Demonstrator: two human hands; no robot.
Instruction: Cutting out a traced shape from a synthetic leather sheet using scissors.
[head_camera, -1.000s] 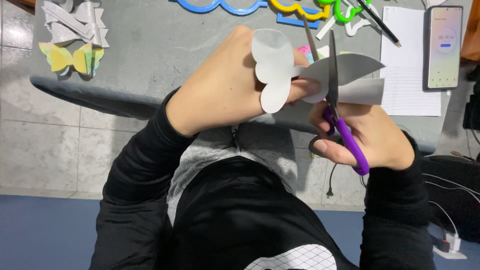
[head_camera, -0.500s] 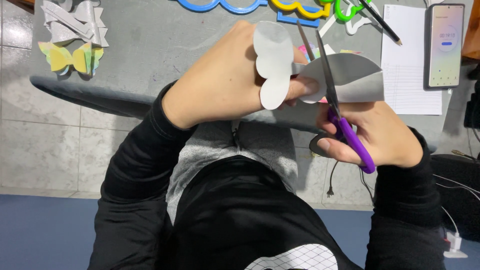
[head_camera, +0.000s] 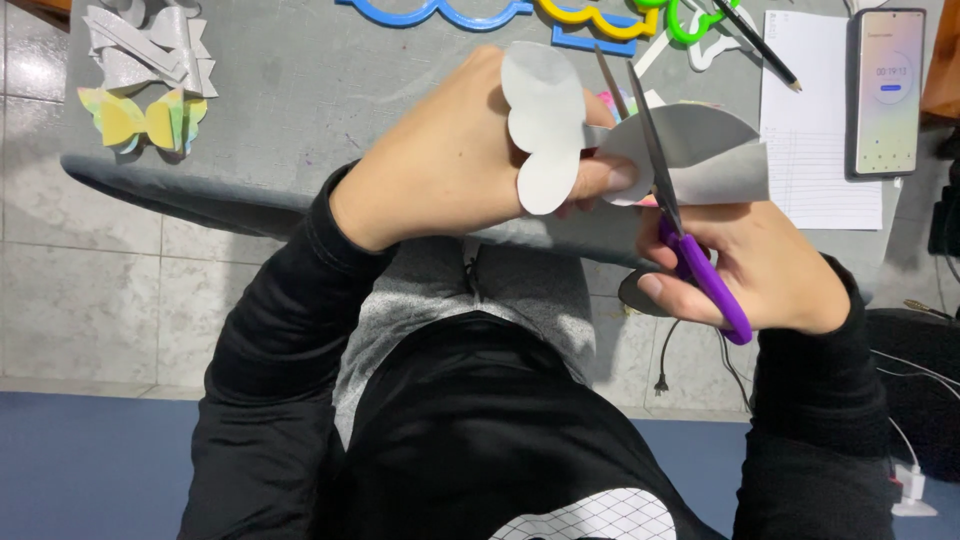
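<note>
At the far left of the grey table (head_camera: 300, 90), well apart from both hands, lie a stack of grey paper cutouts (head_camera: 150, 50) and, just in front of it, a pastel butterfly cutout (head_camera: 145, 118). Moving right, the left hand (head_camera: 450, 165) is held above the table's near edge, fingers closed in a pinch on the grey paper piece (head_camera: 620, 130); the already rounded lobes of that piece stand up past the fingertips, and the uncut portion extends to the right. The scissors (head_camera: 680, 235) enter the paper from below and to the right of the pinch, their long axis running from the purple handles near the body up and slightly leftward to the blade tips; the blades are parted, with the paper between them. The right hand (head_camera: 760, 270) grips the handles, fingers curled through the loops, and lies directly right of the left hand, nearly touching it. The paper therefore lies up and left of the right hand. Beyond, coloured stencil outlines (head_camera: 590, 20), a pencil (head_camera: 755, 40), a white sheet (head_camera: 820, 120) and a phone (head_camera: 888, 90) rest on the table.
</note>
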